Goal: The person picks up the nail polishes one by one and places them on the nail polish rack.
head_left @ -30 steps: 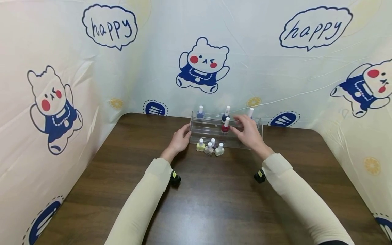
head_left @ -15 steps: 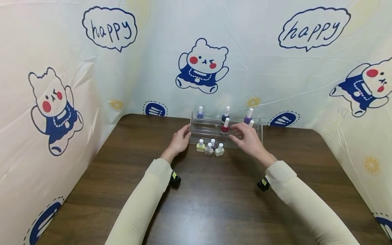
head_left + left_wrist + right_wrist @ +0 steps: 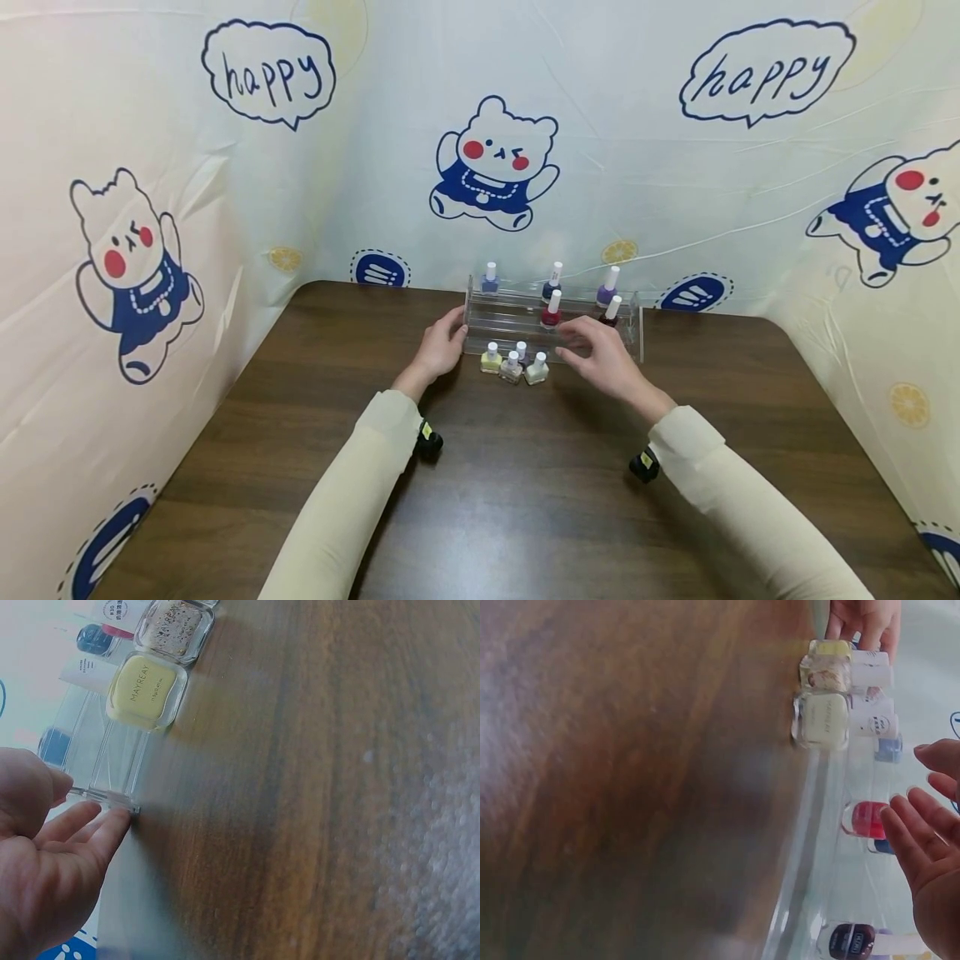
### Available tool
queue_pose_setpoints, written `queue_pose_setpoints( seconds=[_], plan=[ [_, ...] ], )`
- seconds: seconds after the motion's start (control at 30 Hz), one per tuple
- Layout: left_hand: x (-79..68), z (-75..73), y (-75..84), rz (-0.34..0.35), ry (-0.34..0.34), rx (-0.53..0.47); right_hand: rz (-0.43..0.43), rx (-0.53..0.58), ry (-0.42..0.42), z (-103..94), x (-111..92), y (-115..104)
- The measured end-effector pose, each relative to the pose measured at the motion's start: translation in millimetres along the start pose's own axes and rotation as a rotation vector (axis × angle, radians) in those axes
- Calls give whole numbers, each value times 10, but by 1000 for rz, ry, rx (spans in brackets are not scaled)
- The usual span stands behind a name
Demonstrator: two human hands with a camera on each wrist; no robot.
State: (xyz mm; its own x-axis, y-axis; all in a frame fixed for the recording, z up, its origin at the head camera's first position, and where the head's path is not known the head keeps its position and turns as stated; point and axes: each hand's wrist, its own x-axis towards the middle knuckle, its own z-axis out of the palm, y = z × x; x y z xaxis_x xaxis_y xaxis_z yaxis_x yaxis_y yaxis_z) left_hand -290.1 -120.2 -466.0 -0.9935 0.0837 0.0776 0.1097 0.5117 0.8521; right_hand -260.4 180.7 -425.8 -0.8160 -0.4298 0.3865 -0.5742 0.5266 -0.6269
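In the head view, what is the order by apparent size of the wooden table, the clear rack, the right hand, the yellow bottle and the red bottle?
1. Wooden table
2. Clear rack
3. Right hand
Last, unranked: yellow bottle and red bottle; they look alike.

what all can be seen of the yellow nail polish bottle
The yellow nail polish bottle looks like clear glass, squat with rounded corners, holding pale yellow polish under a white cap. Dark lettering reads MAYREAY. It stands upright on the table, in front of the clear rack and left of the glittery bottle in the head view; whether they touch is unclear. Neither the left hand nor the right hand touches it.
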Motion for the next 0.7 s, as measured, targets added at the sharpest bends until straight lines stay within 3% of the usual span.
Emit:
queue_pose_setpoints(
  seconds=[0.7],
  plan=[
    [9,9,-15,-2,4,-11,-74,111,-34,336,-31,14]
  ],
)
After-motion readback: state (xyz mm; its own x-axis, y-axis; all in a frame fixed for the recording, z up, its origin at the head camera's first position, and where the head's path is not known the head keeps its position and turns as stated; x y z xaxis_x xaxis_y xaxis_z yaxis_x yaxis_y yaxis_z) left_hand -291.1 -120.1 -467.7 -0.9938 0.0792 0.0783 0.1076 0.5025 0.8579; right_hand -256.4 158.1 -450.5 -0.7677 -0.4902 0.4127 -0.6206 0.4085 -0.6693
